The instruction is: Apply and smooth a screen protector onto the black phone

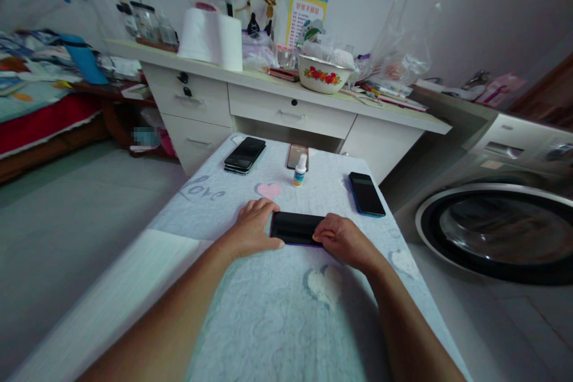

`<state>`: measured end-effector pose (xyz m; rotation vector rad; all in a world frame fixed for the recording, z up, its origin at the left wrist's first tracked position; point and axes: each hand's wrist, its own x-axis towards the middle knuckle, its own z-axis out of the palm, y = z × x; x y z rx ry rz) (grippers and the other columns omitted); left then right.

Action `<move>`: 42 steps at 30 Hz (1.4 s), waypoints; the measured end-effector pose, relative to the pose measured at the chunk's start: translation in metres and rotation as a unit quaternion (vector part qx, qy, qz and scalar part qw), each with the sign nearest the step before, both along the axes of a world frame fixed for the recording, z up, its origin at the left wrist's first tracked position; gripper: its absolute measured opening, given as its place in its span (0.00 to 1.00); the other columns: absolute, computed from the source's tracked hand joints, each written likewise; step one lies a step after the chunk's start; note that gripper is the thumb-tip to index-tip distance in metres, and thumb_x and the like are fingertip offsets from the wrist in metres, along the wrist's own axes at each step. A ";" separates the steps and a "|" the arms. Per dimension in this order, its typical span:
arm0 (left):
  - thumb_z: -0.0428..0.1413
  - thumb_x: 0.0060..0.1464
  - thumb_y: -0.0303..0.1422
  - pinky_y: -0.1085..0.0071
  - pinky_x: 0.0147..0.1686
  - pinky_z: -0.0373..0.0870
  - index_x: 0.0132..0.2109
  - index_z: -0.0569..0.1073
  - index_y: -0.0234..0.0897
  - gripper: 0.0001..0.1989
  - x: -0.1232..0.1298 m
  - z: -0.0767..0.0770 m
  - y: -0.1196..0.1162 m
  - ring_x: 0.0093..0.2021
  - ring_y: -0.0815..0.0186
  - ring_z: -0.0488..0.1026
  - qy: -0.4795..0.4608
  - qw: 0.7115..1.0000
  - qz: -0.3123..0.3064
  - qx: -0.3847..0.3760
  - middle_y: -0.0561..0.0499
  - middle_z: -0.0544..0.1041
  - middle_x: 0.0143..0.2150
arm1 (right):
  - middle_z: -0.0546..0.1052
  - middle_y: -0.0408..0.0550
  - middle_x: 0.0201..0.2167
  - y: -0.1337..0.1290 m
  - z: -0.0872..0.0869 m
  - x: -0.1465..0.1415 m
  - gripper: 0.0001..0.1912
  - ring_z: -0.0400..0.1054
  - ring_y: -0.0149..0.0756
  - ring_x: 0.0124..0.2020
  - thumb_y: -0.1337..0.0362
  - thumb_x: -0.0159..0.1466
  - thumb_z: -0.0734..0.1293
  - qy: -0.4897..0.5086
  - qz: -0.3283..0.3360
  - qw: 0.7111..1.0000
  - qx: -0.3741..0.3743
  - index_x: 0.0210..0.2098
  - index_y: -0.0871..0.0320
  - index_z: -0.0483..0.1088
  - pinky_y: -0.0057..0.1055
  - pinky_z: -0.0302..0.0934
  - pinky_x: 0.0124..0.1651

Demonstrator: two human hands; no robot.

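A black-screened smartphone (293, 228) lies sideways on the cloth-covered table, a thin purple edge showing along its near side. My left hand (254, 228) grips its left end, thumb at the near edge and fingers at the far edge. Over the right end of the screen rests my right hand (338, 237), its fingers curled together in a pinch. Whatever those fingers hold, if anything, is hidden. Beyond the phone stands a small white spray bottle (299, 172) with a blue and yellow label.
Stacked phones (245, 154) lie at the far left of the table. Another phone (366, 194) lies at the right, and a brownish phone or case (297, 156) behind the bottle. A white desk (268, 85) borders the far end, with a washing machine (492, 203) to the right.
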<state>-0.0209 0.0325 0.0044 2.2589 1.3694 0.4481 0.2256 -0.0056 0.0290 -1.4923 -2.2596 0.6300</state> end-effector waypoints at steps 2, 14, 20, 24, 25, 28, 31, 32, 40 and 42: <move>0.62 0.36 0.41 0.59 0.52 0.60 0.48 0.65 0.44 0.29 0.000 -0.001 0.000 0.53 0.53 0.62 -0.001 1.000 -0.001 0.002 0.49 0.66 0.52 | 0.72 0.44 0.31 0.002 -0.003 -0.002 0.08 0.66 0.30 0.31 0.72 0.59 0.64 -0.014 -0.016 0.999 0.024 0.31 0.56 0.75 0.25 0.58 0.35; 0.62 0.37 0.42 0.60 0.52 0.60 0.49 0.65 0.44 0.29 0.000 0.000 0.000 0.53 0.53 0.62 0.003 1.000 -0.003 0.003 0.49 0.66 0.52 | 0.71 0.48 0.36 0.009 -0.010 -0.011 0.10 0.67 0.33 0.37 0.67 0.65 0.61 -0.087 -0.114 0.987 0.078 0.38 0.57 0.75 0.28 0.57 0.42; 0.62 0.36 0.41 0.60 0.52 0.60 0.49 0.65 0.43 0.29 0.000 0.001 -0.001 0.53 0.53 0.62 0.006 1.000 -0.001 -0.002 0.49 0.66 0.52 | 0.70 0.48 0.35 0.016 -0.016 -0.010 0.11 0.67 0.33 0.39 0.66 0.66 0.60 -0.106 -0.143 0.980 0.092 0.37 0.56 0.75 0.26 0.56 0.43; 0.62 0.37 0.40 0.60 0.52 0.60 0.49 0.65 0.42 0.29 0.000 0.001 -0.001 0.53 0.54 0.61 0.006 1.000 -0.001 0.000 0.48 0.66 0.52 | 0.71 0.48 0.36 0.019 -0.019 -0.010 0.11 0.67 0.33 0.39 0.67 0.66 0.60 -0.112 -0.162 0.976 0.094 0.37 0.56 0.75 0.26 0.56 0.43; 0.62 0.37 0.41 0.60 0.52 0.60 0.48 0.65 0.43 0.29 0.000 0.001 -0.001 0.53 0.54 0.61 0.005 1.000 -0.001 0.001 0.49 0.66 0.52 | 0.71 0.48 0.35 0.019 -0.019 -0.010 0.11 0.67 0.33 0.38 0.67 0.66 0.60 -0.112 -0.164 0.976 0.092 0.36 0.56 0.75 0.26 0.56 0.43; 0.62 0.37 0.41 0.60 0.52 0.60 0.48 0.65 0.43 0.29 0.000 0.001 0.000 0.53 0.54 0.61 0.005 1.000 -0.001 0.001 0.49 0.66 0.52 | 0.71 0.48 0.35 0.019 -0.017 -0.010 0.11 0.67 0.33 0.38 0.67 0.66 0.60 -0.106 -0.156 0.978 0.088 0.36 0.56 0.75 0.26 0.56 0.43; 0.62 0.37 0.41 0.60 0.52 0.60 0.48 0.65 0.43 0.29 0.001 0.003 -0.001 0.53 0.54 0.61 0.006 1.000 -0.001 -0.007 0.49 0.66 0.52 | 0.71 0.47 0.35 0.017 -0.013 -0.011 0.10 0.67 0.32 0.38 0.67 0.65 0.61 -0.091 -0.133 0.983 0.085 0.37 0.57 0.76 0.26 0.57 0.43; 0.62 0.37 0.41 0.60 0.52 0.60 0.48 0.65 0.42 0.29 0.001 0.004 -0.002 0.53 0.54 0.61 0.007 1.000 -0.001 -0.009 0.49 0.66 0.52 | 0.71 0.47 0.35 0.016 -0.012 -0.011 0.10 0.67 0.32 0.37 0.68 0.65 0.61 -0.085 -0.125 0.985 0.084 0.37 0.57 0.75 0.26 0.57 0.43; 0.62 0.37 0.41 0.60 0.52 0.60 0.49 0.65 0.42 0.29 0.002 0.004 -0.001 0.53 0.54 0.61 0.012 1.000 0.001 -0.007 0.48 0.66 0.52 | 0.72 0.46 0.33 0.009 -0.009 -0.010 0.09 0.67 0.31 0.34 0.70 0.63 0.63 -0.046 -0.058 0.994 0.077 0.36 0.57 0.75 0.26 0.58 0.39; 0.62 0.36 0.41 0.59 0.52 0.60 0.49 0.65 0.42 0.30 0.002 0.003 -0.001 0.53 0.53 0.61 0.012 1.000 0.002 -0.007 0.48 0.66 0.52 | 0.72 0.46 0.32 0.008 -0.009 -0.007 0.08 0.67 0.31 0.34 0.70 0.63 0.63 -0.032 -0.041 0.996 0.072 0.35 0.57 0.75 0.26 0.58 0.38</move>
